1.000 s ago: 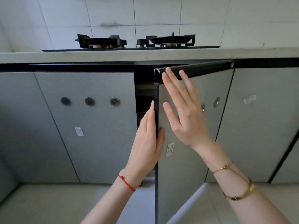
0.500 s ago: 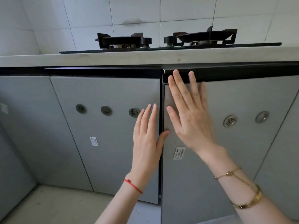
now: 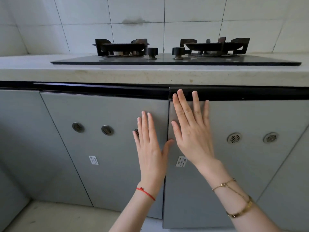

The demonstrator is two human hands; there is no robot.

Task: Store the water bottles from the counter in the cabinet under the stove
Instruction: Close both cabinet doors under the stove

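Fingers straight and spread, the right hand [image 3: 192,131] lies flat on the right cabinet door [image 3: 234,164] under the stove [image 3: 175,61]; the left hand [image 3: 150,148] lies likewise on the left door [image 3: 103,148]. Water bottles are out of view.

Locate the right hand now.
Head view, right of centre: the right hand lies flat on the right cabinet door under the stove, beside the left hand.
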